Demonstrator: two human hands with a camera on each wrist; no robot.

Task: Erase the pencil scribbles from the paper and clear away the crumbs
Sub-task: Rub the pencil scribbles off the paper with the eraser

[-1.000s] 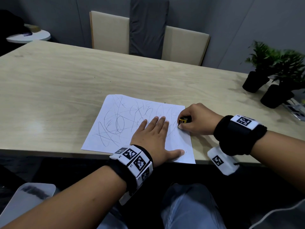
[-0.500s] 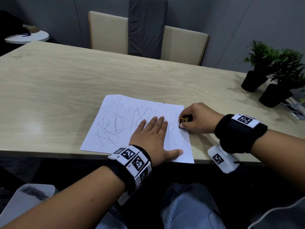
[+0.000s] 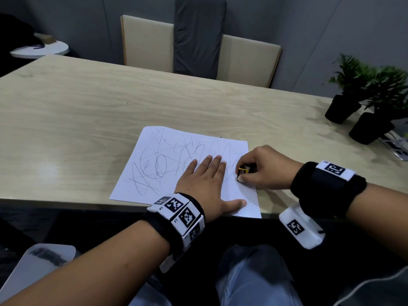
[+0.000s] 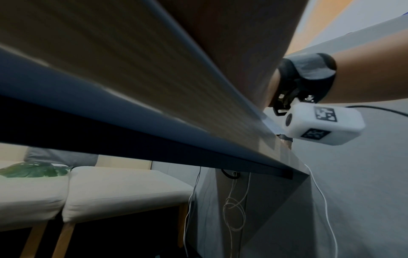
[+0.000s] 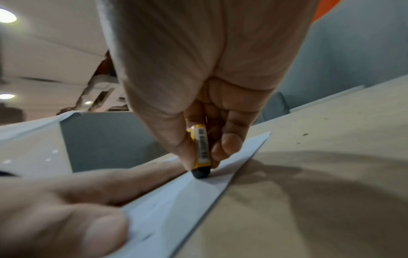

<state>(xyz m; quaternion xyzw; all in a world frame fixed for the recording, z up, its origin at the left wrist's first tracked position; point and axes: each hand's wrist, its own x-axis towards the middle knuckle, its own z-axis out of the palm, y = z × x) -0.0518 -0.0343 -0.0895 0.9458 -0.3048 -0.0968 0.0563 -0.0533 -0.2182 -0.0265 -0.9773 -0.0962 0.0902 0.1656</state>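
Observation:
A white sheet of paper (image 3: 167, 155) covered in pencil scribbles lies near the table's front edge. My left hand (image 3: 205, 180) lies flat on its right half with fingers straight, pressing it down. My right hand (image 3: 260, 171) pinches a black eraser in a yellow sleeve (image 3: 244, 170) and holds its dark tip on the paper near the right edge. The right wrist view shows the eraser (image 5: 200, 153) upright between thumb and fingers, its tip touching the paper (image 5: 176, 197), with my left thumb (image 5: 66, 218) flat beside it. The left wrist view shows only the table's underside.
Two potted plants (image 3: 362, 100) in black pots stand at the table's right end. Beige chairs (image 3: 245, 60) with a grey cloth stand behind the wooden table (image 3: 88, 120). A few dark specks lie on the table beyond the paper's right corner (image 5: 305, 134).
My right hand has shifted the eraser slightly left, further onto the paper. My left hand stays flat on the sheet.

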